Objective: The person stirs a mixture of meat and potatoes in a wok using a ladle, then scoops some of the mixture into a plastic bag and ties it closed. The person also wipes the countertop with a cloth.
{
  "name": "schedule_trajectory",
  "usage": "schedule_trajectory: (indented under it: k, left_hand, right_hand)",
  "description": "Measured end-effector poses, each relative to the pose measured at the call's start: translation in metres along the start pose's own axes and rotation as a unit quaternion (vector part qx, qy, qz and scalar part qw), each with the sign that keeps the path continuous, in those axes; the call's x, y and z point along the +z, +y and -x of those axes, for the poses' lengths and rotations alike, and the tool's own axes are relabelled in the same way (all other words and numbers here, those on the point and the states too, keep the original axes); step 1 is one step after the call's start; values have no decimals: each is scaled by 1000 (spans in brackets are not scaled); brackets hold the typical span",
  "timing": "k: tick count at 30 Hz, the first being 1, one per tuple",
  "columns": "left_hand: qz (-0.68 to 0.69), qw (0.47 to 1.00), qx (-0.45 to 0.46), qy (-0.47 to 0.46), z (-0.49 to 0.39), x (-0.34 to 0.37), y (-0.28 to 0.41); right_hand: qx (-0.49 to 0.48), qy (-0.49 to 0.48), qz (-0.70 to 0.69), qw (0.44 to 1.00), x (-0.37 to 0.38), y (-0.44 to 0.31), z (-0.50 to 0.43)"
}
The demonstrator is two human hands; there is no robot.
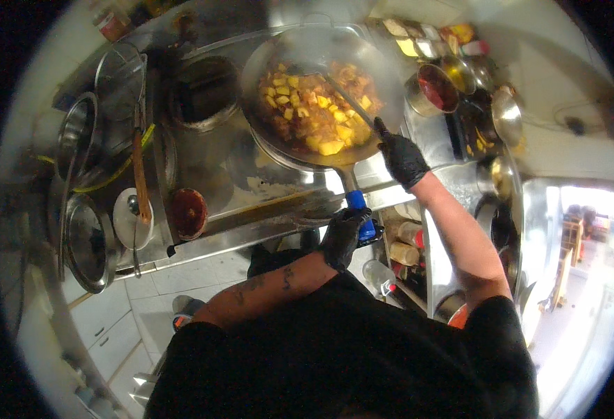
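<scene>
A large steel wok (257, 112) rests over a stove burner and holds browned pieces of food with yellow chunks (343, 131), perhaps potato. Around the blue grip (356, 200) of the wok's handle, my left hand (342, 238) is closed in a black glove. My right hand (402, 157), gloved too, holds the long handle of a wok ladle (350, 100). The ladle slants across the wok, and its head lies among the food near the far side. Haze blurs the wok's far rim.
Left of the wok is an open burner well (202, 94). A bowl of dark red sauce (189, 213), a white dish (129, 230) and a wooden-handled strainer (138, 167) stand further left. Metal seasoning pots (435, 91) line the right side. Bottles and jars (403, 254) sit low beside me.
</scene>
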State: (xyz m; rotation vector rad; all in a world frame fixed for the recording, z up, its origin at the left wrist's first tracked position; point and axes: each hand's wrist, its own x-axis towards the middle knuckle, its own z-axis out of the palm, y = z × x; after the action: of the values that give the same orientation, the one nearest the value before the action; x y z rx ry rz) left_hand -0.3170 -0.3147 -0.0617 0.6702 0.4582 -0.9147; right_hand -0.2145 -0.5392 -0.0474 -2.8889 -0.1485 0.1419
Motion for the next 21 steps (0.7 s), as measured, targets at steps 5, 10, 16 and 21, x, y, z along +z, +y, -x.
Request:
schedule_trajectory:
  k: [5,10,16,21]
  left_hand:
    - [-1,999,10,-33,-11,-15,-9]
    - [186,976,-58,-93,-26,-21,-10]
    - [226,961,-16,-156,-37,-23,-9]
    - [184,975,0,-128,-36,-22,-10]
  right_hand:
    - [6,50,-9,999,-12,-9,-15]
    - [-37,14,-11,999,-7,-20,-21]
    - [-55,37,106,992,-35,-12,15]
    - [-73,-35,78,994,-59,-30,48]
